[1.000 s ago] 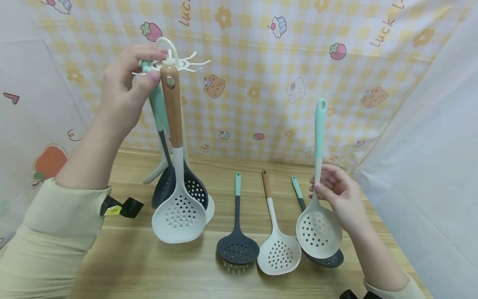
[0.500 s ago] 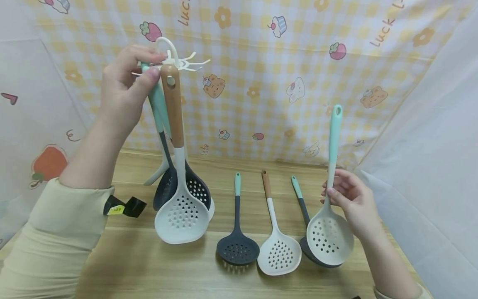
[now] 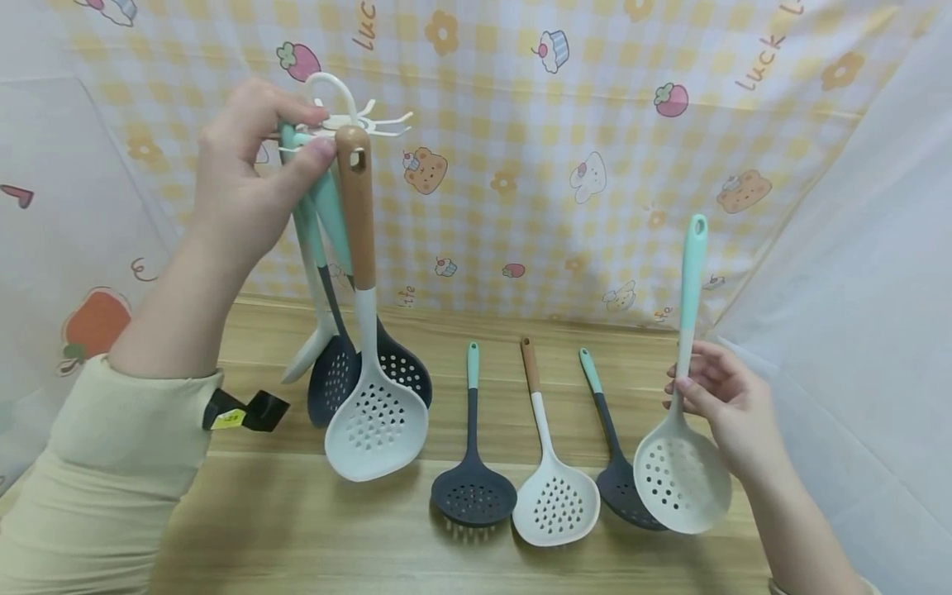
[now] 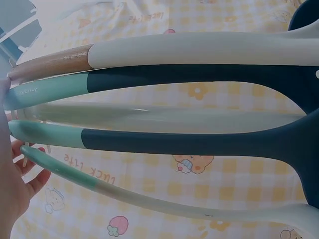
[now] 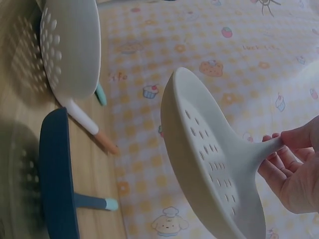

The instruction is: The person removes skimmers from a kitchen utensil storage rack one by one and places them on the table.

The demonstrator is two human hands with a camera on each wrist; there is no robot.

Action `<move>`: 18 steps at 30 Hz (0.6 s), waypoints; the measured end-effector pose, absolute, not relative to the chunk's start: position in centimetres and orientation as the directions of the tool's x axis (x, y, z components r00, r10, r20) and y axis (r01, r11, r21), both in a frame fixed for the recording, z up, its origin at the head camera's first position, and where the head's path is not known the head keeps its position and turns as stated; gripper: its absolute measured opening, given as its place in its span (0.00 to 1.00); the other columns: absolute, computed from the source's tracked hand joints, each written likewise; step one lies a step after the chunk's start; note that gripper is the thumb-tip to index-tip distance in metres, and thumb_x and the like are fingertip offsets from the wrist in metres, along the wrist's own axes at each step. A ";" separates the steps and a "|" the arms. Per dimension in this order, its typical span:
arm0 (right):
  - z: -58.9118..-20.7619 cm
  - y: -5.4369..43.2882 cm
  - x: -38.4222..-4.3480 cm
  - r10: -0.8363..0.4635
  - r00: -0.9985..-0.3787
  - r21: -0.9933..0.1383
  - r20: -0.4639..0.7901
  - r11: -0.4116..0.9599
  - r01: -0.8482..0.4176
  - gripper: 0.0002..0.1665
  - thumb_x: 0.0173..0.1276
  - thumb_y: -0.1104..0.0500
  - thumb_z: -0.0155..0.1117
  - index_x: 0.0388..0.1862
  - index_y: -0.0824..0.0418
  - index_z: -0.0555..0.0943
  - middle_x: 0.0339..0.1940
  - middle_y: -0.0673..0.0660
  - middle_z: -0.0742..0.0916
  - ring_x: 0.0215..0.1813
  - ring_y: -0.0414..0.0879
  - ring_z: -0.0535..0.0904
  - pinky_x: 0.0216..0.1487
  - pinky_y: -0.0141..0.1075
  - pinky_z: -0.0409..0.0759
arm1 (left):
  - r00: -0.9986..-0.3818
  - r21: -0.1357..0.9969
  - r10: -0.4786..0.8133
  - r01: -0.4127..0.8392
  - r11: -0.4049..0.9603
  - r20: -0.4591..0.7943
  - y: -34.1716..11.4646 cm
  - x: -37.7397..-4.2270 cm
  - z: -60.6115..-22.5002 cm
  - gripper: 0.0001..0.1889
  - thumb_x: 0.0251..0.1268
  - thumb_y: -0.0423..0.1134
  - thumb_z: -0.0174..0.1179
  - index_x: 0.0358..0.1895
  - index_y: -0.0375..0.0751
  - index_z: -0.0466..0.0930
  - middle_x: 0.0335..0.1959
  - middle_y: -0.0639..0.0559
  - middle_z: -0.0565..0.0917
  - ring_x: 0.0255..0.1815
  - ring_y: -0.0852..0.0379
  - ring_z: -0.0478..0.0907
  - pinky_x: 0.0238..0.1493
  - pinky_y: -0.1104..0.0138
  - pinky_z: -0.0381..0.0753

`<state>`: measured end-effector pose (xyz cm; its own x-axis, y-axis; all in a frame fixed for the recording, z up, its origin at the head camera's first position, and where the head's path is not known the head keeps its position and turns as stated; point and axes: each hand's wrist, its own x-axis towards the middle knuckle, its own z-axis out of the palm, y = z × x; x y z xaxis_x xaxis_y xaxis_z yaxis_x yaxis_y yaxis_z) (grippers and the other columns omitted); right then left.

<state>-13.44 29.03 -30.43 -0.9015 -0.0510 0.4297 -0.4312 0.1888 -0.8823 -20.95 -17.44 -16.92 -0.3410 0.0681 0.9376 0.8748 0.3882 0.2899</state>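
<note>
My left hand grips the top of a white utensil rack, its thumb right by the ends of the handles hung there. From the rack hang a white skimmer with a wooden handle and two dark skimmers with mint handles. The left wrist view also shows a pale utensil with a mint handle, its head cut off by the frame edge. On the right, my right hand pinches a cream skimmer by its neck, mint handle upward, bowl low over the table.
Three skimmers lie in a row on the wooden table: a dark one, a white one with a wooden handle, and another dark one beside the held bowl. A checked cloth hangs behind.
My right hand has carried the cream skimmer to the right, uncovering more of the dark skimmer beneath. The rack has turned a little under my left hand, shifting its hanging skimmers rightward.
</note>
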 end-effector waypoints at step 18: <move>-31.7 32.9 -13.2 -0.049 -0.929 -0.920 0.368 0.128 -0.371 0.24 0.66 0.76 0.54 0.57 0.57 0.76 0.37 0.53 0.84 0.35 0.41 0.84 0.33 0.34 0.82 | -0.313 0.282 -0.021 0.823 0.494 0.949 -16.9 -21.1 -17.1 0.19 0.53 0.46 0.60 0.38 0.30 0.82 0.34 0.67 0.76 0.39 0.64 0.69 0.41 0.73 0.64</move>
<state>-13.16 32.86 -31.73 -0.9286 -0.0485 0.3679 -0.3711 0.1277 -0.9198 -21.09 -16.89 -17.12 -0.3133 -0.0212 0.9494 0.8225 0.4936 0.2825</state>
